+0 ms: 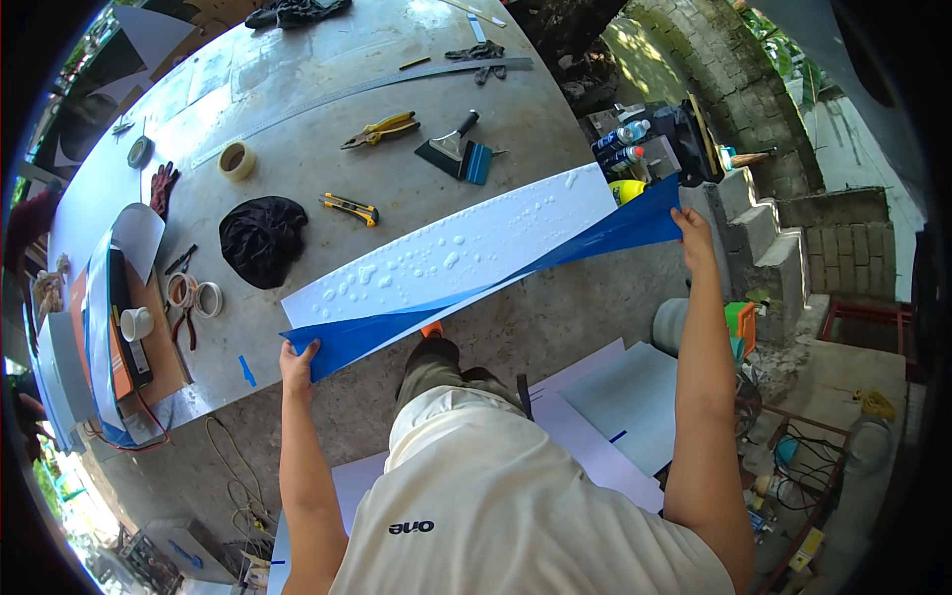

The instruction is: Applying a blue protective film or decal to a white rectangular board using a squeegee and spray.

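Note:
A long white strip (416, 273) slants across the near edge of the table, its upper face dotted with clear droplets. Along its near side runs a blue film (635, 226), partly folded over the strip. My left hand (297, 365) pinches the film's left corner between thumb and fingers. At the far right end, my right hand (694, 236) grips the other corner, higher than the left. The film is stretched between both hands. Beyond the strip lie a squeegee with a black handle (456, 147), a yellow utility knife (350, 209) and yellow-handled pliers (381, 130).
The metal table (327, 119) carries a black cloth (263, 241), tape rolls (236, 161) and a long ruler (357, 86). Spray cans (623, 159) stand past its right end. White sheets (585, 397) lie on the floor by my right side. Concrete steps (764, 238) rise at right.

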The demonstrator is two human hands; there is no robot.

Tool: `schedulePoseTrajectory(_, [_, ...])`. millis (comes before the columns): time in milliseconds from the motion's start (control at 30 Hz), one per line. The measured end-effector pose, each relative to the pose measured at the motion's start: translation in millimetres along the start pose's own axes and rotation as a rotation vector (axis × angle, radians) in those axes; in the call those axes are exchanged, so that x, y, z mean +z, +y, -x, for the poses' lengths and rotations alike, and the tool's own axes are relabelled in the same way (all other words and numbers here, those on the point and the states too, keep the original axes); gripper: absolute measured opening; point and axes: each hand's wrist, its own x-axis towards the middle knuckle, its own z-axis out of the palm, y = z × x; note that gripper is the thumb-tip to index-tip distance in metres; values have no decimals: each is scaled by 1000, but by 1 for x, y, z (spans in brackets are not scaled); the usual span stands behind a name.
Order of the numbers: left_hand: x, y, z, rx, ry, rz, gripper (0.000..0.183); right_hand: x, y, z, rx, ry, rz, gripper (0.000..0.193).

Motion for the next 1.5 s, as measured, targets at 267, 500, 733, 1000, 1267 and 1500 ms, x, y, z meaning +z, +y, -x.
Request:
schedulePoseTrajectory(267, [18,-2,-27,-82,249,-123,67,55,75,-101,218,9,125,26])
schedulePoseTrajectory(500, [48,-2,-21,9,515,-427,69,87,137,-158,168,-118,109,26])
schedulePoseTrajectory(733, [86,0,-4,28,851,-854,70,99,164,-184,91,-217,139,21])
schedulePoseTrajectory(1000, [113,20,2,-140,997,-956,85,91,186,-189,-71,-143,480,18])
schedulePoseTrajectory(1267, [113,12,-2,44,1052,-1208,83,103,194,-192,-101,-55,497,21])
schedulePoseTrajectory(1500, [103,-8,-1,71,956,-1055,52,104,170,-161,-217,99,809,37])
